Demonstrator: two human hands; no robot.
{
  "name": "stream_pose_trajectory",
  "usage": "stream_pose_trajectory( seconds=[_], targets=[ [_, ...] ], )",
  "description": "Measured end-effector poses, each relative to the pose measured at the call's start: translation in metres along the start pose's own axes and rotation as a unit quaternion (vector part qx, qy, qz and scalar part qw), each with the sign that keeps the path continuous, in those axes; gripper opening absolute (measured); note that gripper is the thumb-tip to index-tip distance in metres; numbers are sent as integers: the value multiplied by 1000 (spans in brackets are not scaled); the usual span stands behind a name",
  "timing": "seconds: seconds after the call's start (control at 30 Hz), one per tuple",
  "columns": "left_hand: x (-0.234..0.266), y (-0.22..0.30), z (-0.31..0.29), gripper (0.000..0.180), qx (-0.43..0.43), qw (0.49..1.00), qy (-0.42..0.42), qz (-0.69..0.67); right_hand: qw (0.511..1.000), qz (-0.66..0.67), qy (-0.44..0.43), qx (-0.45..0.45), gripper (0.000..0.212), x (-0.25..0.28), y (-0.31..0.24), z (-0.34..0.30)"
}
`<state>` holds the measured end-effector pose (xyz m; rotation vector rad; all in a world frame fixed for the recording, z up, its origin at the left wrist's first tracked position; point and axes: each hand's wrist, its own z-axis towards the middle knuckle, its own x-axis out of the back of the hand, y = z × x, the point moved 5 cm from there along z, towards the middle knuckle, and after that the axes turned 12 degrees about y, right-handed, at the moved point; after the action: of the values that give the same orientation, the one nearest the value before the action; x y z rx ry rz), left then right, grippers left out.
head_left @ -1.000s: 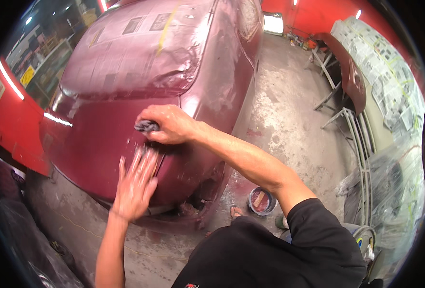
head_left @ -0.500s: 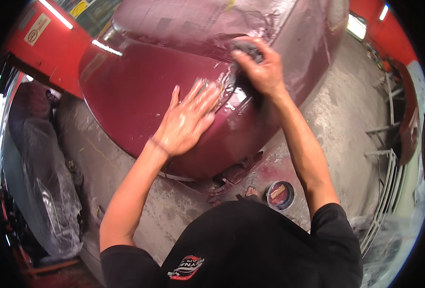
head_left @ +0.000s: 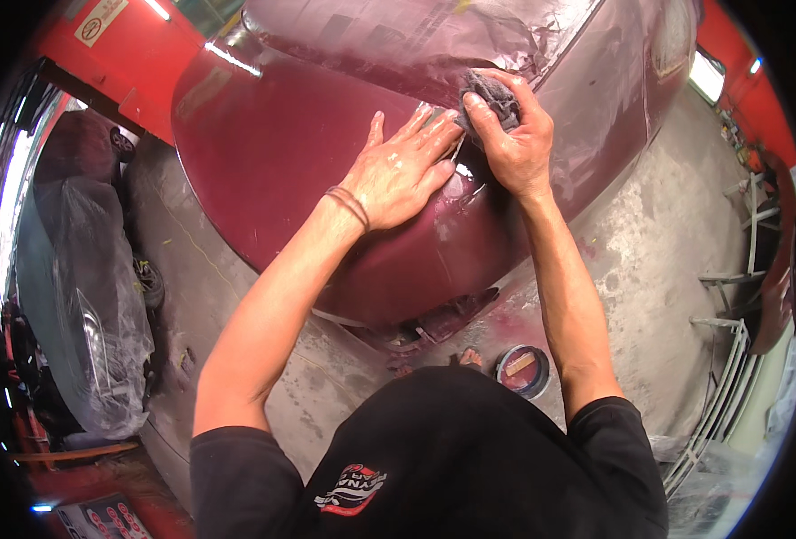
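Note:
A wet maroon car (head_left: 263,153) fills the upper middle, its front corner toward me. My left hand (head_left: 396,178) lies flat on the painted panel, fingers stretched out and wet, pointing up to the right. Whether anything is under its fingers is hidden. Just right of those fingertips, my right hand (head_left: 522,148) grips a bunched dark grey rag (head_left: 490,101) over the panel's edge. Below the rag, between both hands, a dark glossy patch (head_left: 476,171) reflects light. Crumpled clear plastic sheeting (head_left: 389,40) covers the car beyond my hands.
Near my feet, a round bucket (head_left: 543,359) with reddish contents stands on the concrete floor (head_left: 632,260). Another vehicle under plastic (head_left: 101,296) is at the left. A pale metal rack (head_left: 730,368) and a dark red curved panel (head_left: 775,269) stand at the right.
My left hand has slid up and to the right across the panel, closer to the rag. My right hand still grips the rag, now slightly farther right in view.

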<state>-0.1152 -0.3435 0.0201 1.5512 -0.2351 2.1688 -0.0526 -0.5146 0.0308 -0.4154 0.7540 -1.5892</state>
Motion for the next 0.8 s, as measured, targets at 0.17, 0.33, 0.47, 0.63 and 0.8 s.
stream_pose_trajectory(
  seconds=[0.17,0.33,0.47,0.63,0.8],
  targets=[
    [23,6,-72,61,-24,998,-60,-6,1000,-23,-2,9,27,9,-4,0],
    [18,10,-54,60,-10,999,-33,-2,998,43,21,-35,27,6,0,-3],
    [2,11,-9,59,17,1000,-6,19,999,38,13,-14,28,1,-2,-3],
    [8,27,-52,57,-3,1000,-11,10,1000,10,3,-23,29,15,4,0],
    [13,25,-55,57,12,999,-8,37,999,42,0,-20,29,6,-1,1]
  ],
)
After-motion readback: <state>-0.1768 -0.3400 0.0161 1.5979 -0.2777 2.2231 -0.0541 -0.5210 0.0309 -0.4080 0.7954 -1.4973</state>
